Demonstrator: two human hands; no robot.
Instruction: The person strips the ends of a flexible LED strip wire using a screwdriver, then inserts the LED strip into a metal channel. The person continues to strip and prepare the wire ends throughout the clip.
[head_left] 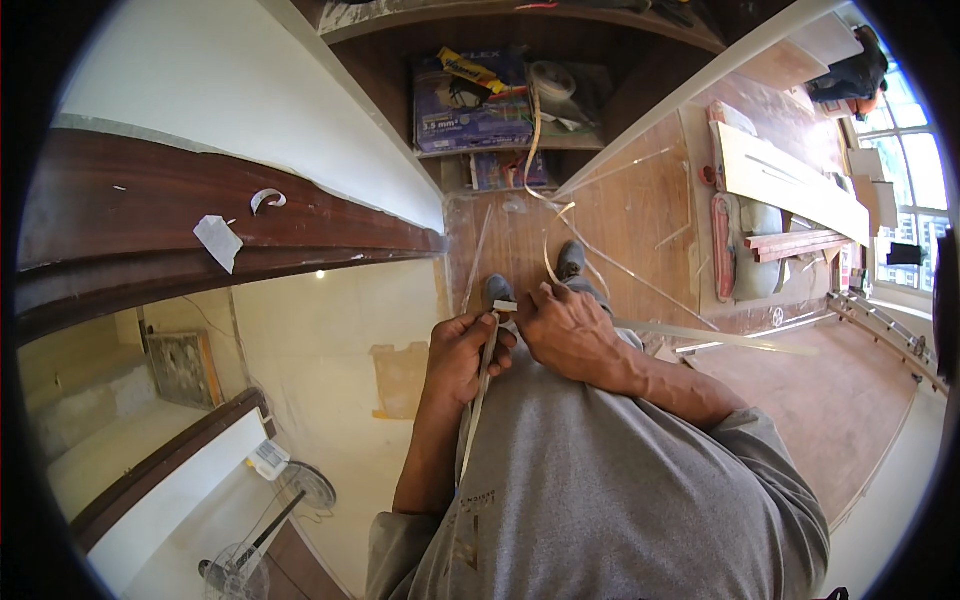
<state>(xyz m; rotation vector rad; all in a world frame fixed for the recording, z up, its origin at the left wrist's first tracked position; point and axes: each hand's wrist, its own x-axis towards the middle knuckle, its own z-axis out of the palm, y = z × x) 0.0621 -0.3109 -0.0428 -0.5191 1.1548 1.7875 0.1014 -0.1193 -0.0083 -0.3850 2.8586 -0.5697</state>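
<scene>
My left hand [465, 355] is closed round a long, narrow pale strip [484, 380], which runs down along my grey shirt. A short white end piece [506, 306] shows between my two hands. Close beside it, my right hand [572, 335] is closed, its fingers bent and partly hidden. A thin tan curled ribbon [547, 245] meets the fingers of my right hand and loops up past the shelf. Another flat pale strip [715, 337] sticks out to the right from behind my right forearm.
Ahead stands a brown shelf unit [585, 140] with a blue box [470, 105] and a tape roll [553, 82]. Loose strips lie on the wooden floor [640, 210]. To the right are boards [790, 180] and another person [855, 75]; at lower left, a fan [305, 485].
</scene>
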